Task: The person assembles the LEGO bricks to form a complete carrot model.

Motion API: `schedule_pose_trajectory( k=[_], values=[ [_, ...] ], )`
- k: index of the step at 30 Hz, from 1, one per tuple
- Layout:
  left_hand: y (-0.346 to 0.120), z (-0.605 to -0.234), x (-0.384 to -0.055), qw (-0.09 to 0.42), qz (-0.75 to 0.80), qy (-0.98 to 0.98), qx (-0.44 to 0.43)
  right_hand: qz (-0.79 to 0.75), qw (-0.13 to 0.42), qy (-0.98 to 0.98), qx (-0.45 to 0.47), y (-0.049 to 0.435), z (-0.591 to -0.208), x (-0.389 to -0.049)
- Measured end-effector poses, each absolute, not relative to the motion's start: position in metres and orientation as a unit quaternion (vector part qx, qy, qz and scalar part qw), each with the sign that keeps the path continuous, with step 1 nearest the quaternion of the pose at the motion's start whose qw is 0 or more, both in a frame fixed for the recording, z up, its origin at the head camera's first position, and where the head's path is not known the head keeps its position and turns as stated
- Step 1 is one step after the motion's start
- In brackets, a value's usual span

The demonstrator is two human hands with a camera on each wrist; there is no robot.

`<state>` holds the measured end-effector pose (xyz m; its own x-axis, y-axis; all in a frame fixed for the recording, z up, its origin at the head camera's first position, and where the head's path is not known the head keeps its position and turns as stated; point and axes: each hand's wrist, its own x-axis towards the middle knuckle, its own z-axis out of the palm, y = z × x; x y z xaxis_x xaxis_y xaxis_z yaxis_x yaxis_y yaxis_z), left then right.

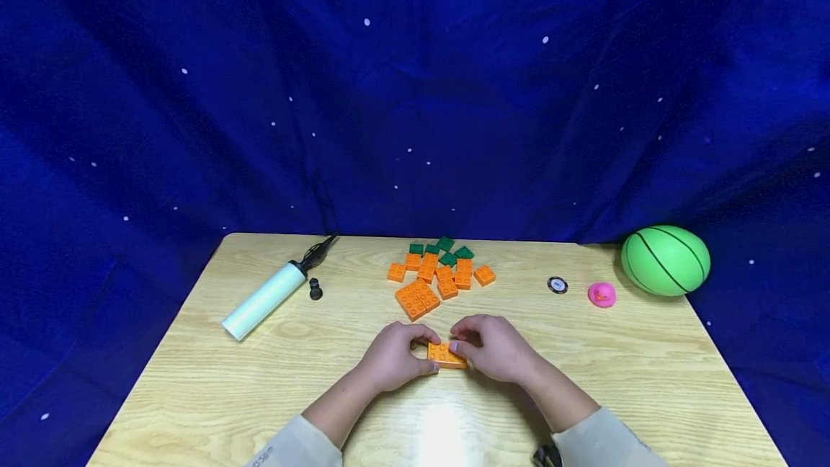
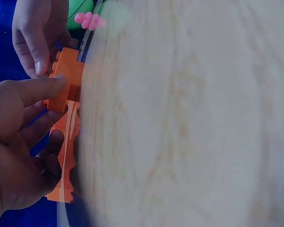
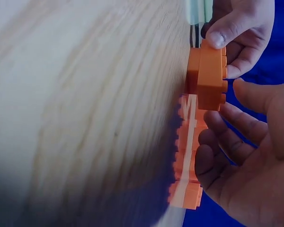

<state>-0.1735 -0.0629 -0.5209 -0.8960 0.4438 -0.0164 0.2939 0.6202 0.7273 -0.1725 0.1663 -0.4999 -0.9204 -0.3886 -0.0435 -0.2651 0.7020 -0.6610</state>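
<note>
Brick in orange (image 1: pixel 444 354), right between both grips, pinched at one end by left grip (image 1: pixel 395 359), thumb on near side, fingers on far; second orange brick (image 3: pixel 193 71) underneath. Right grip (image 1: pixel 498 349) loosely spread at other end, fingers relaxed, thumb by studs, contact hard to tell. Beyond grips: loose orange bricks (image 1: pixel 417 299), green bricks (image 1: pixel 464 253) behind. Pump (image 1: pixel 266 301) past left grip; pink duck (image 1: pixel 601 295), green ball (image 1: pixel 666 260) well off past right grip.

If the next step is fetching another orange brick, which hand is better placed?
Probably the right hand: it looks open beside the orange stack, which the left hand pinches. A loose orange brick lies beyond the right hand.
</note>
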Motion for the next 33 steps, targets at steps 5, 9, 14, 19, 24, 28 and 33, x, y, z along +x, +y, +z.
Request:
schedule_pose_trajectory(
  k=[5,9,14,19,24,28,33],
  values=[
    [-0.063,-0.521,-0.173,0.097,0.381,0.897,0.203,-0.346,0.067,0.922,-0.162,0.160,-0.500,-0.179],
    [-0.064,-0.523,-0.174,0.096,0.382,0.897,0.201,-0.344,0.055,0.924,-0.157,0.154,-0.499,-0.187],
    [-0.064,-0.524,-0.174,0.090,0.385,0.896,0.203,-0.348,0.053,0.924,-0.151,0.148,-0.500,-0.197],
    [-0.064,-0.524,-0.175,0.090,0.388,0.893,0.206,-0.343,0.043,0.927,-0.147,0.141,-0.504,-0.206],
    [-0.064,-0.522,-0.174,0.092,0.387,0.895,0.203,-0.322,0.038,0.934,-0.147,0.135,-0.507,-0.214],
    [-0.064,-0.521,-0.174,0.091,0.387,0.895,0.204,-0.303,0.038,0.940,-0.153,0.133,-0.506,-0.219],
    [-0.063,-0.520,-0.174,0.092,0.385,0.896,0.204,-0.283,0.044,0.946,-0.150,0.131,-0.507,-0.222]
  ],
)
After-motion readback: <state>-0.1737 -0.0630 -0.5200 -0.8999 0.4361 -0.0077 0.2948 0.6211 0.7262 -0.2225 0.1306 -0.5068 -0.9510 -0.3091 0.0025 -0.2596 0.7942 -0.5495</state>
